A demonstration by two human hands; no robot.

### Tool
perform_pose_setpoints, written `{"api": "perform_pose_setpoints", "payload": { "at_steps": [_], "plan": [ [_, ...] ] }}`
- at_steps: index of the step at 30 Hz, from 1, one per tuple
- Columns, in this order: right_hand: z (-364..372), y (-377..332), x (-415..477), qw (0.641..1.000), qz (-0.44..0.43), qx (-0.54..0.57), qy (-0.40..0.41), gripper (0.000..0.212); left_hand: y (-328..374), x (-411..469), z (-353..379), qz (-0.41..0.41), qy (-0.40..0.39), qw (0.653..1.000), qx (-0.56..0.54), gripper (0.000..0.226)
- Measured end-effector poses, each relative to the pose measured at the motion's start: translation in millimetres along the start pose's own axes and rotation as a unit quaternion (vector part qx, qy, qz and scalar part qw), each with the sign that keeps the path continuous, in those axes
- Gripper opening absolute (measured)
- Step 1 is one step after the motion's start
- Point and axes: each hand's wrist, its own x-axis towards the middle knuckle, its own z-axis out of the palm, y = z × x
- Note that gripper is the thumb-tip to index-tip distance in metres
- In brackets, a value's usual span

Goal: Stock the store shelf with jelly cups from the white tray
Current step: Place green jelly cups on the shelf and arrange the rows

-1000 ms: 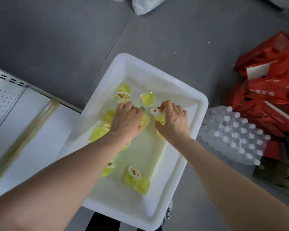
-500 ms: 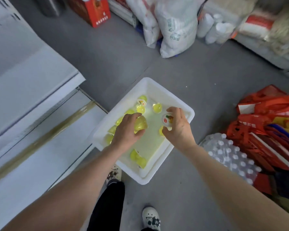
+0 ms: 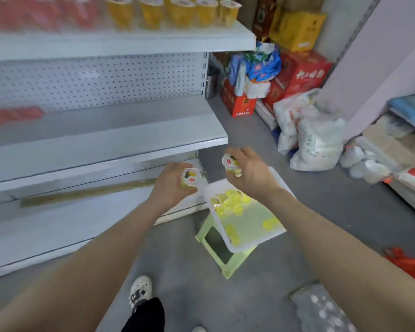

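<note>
Left hand (image 3: 169, 186) grips one jelly cup (image 3: 190, 179), right hand (image 3: 249, 174) a second cup (image 3: 230, 162), maybe more.

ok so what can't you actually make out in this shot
Head view only:
- Orange cups on the top shelf: motion-blurred, cut off by the top edge.
- White tray: far corner hidden by the right hand, so no cup count.
- Left hand: fingers cover most of its jelly cup.
</note>
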Motion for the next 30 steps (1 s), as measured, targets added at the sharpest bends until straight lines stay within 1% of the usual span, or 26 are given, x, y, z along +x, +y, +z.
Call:
{"api": "perform_pose_setpoints", "payload": {
  "at_steps": [2,9,11,15,20,22,25,28,30],
  "plan": [
    [2.5,-42.1,16.1,0.999,-0.035,0.005,-0.003,0.051,-12.2,-18.7,-40.7,-0.01,0.029,0.999,0.012,0.059],
    [36.0,-201.9,68.3,0.992,-0.123,0.035,-0.018,0.06,-74.6,-87.2,-184.0,-0.067,0.134,0.989,-0.014,0.056],
    [46.7,-249.9,80.9,0.99,-0.131,0.05,-0.017,0.061,-97.7,-106.6,-225.7,-0.078,0.152,0.985,-0.008,0.051],
    [67.3,-347.4,109.5,0.985,-0.16,0.06,-0.021,0.056,-142.2,-145.1,-310.6,-0.098,0.195,0.976,-0.009,0.049],
    [81.8,-457.7,147.4,0.98,-0.19,0.066,-0.001,0.056,-181.0,-178.5,-411.0,-0.105,0.214,0.971,-0.013,0.048],
    [84.0,-494.3,163.0,0.977,-0.204,0.059,0.013,0.058,-190.8,-186.7,-444.4,-0.105,0.22,0.97,-0.022,0.046],
    [85.6,-540.2,187.6,0.976,-0.216,0.03,0.029,0.059,-204.3,-192.4,-486.0,-0.098,0.24,0.966,-0.004,0.045],
    [85.4,-574.5,208.4,0.975,-0.219,0.023,0.037,0.061,-215.1,-191.7,-517.5,-0.096,0.261,0.96,0.026,0.051],
    [85.1,-591.7,221.8,0.975,-0.217,0.007,0.039,0.058,-220.6,-186.0,-532.8,-0.096,0.269,0.958,0.014,0.051]
  ]
}}
